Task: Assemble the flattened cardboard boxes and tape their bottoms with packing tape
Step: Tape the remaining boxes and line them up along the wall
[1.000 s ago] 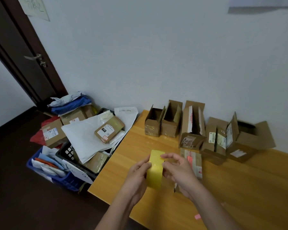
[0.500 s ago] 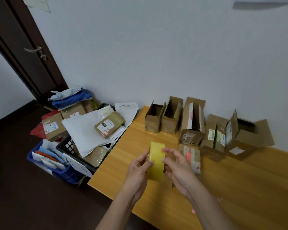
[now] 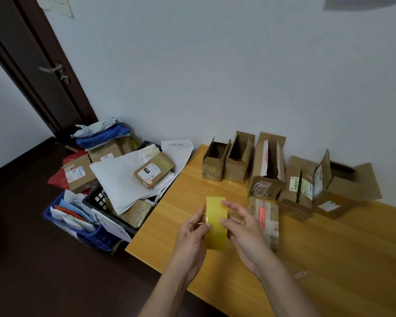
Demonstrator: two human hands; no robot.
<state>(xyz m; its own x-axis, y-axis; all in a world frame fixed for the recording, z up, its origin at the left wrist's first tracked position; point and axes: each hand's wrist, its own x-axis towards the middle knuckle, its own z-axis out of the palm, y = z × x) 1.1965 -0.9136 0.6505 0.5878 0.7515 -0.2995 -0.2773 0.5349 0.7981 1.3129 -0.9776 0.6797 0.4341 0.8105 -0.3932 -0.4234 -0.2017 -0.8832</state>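
Above a glossy yellow wooden table point(image 3: 329, 248) against a plain white wall point(image 3: 215, 76), the left hand point(image 3: 192, 236) and right hand point(image 3: 245, 234) curl their fingers around a translucent yellow packing tape roll point(image 3: 216, 223), brown cardboard boxes point(image 3: 268, 165) behind.

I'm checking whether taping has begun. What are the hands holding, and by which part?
Both hold the yellow packing tape roll above the table: the left hand pinches its left edge, the right hand grips its right side.

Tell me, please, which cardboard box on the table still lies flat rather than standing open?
The flattened box with red print, lying beside the right hand. The others stand assembled along the wall with flaps up, such as the leftmost open box.
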